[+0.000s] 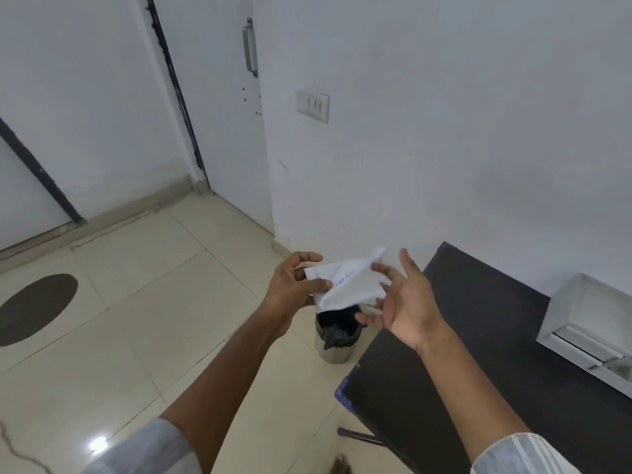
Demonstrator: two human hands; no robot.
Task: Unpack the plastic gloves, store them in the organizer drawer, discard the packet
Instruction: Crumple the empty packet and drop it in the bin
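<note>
Tiled floor (143, 302), white wall — empty white packet (345, 283) held above lined bin (337, 333); left hand (294, 289) pinches its left edge; right hand (407, 299) spread, fingertips touching packet; blue print "100" — rest illegible.

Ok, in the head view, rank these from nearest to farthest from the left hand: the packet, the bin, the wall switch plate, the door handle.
1. Packet: pinched in the left hand itself, above the bin.
2. Bin: on the floor just below the hands, beside the dark table.
3. Wall switch plate: on the wall well above the hands.
4. Door handle: higher and further back, on the door's edge.
</note>
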